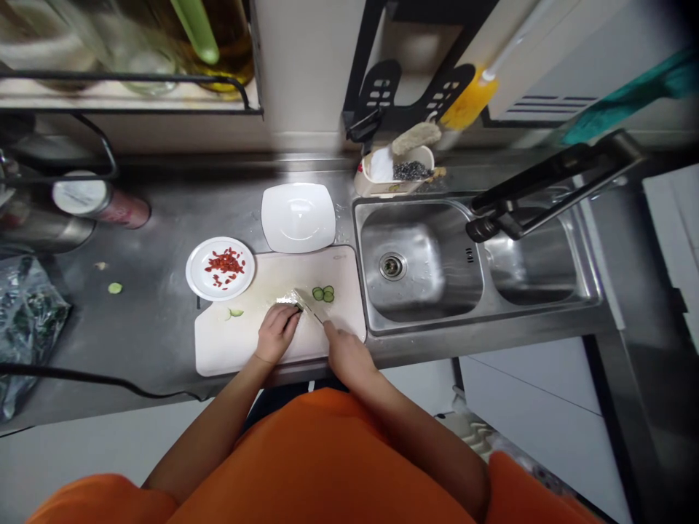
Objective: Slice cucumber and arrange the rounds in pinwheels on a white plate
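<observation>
My right hand [349, 356] is closed around the handle of a knife [311, 309], its blade slanting up and left over the white cutting board [229, 353]. On the board, my left hand [277, 332] has its fingers curled over a dark green piece of cucumber [299, 308], mostly hidden under them, right beside the blade. A small cluster of cucumber slices [323, 293] lies to the right of the knife. Pale green cucumber scraps [234, 313] rest on the left part of the board.
A white plate with chopped red bits [220, 269] overlaps the board's upper left corner. Behind the board is a square white plate [298, 218]. To the right is a steel sink [420, 316] under a black faucet [535, 182]. A plastic bag [30, 320] sits far left.
</observation>
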Available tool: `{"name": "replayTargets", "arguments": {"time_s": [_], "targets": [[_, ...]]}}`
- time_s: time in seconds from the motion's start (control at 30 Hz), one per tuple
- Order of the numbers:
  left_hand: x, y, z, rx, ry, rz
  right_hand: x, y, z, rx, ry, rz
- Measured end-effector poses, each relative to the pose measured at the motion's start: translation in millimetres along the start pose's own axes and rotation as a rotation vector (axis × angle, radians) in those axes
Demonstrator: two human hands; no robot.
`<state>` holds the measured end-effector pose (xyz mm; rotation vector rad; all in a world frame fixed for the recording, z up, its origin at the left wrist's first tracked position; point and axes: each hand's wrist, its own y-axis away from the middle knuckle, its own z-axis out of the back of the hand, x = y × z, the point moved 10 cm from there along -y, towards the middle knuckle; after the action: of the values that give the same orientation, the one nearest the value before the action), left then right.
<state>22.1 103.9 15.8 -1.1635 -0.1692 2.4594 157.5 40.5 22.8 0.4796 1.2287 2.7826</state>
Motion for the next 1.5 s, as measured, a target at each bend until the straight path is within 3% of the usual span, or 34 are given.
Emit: {"name": "replayTargets", "arguments": {"time_s": [0.17, 0.33, 1.07, 1.5], "targets": [[-1, 0, 2, -0.023, -0.021, -0.012, -3, 20, -7, 0.063, 0.027, -0.008], [-4, -1, 2, -0.019, -0.037, -0.025, -3, 26, -14, 0.035, 0.023, 0.006], [-1, 1, 3, -0.031, -0.016, -0.006, 0, 22, -15, 0.07, 0.011, 0.003], [1, 1, 1, -0.012, 0.002, 0.001, 11, 4, -11, 0.029, 0.014, 0.044]]}}
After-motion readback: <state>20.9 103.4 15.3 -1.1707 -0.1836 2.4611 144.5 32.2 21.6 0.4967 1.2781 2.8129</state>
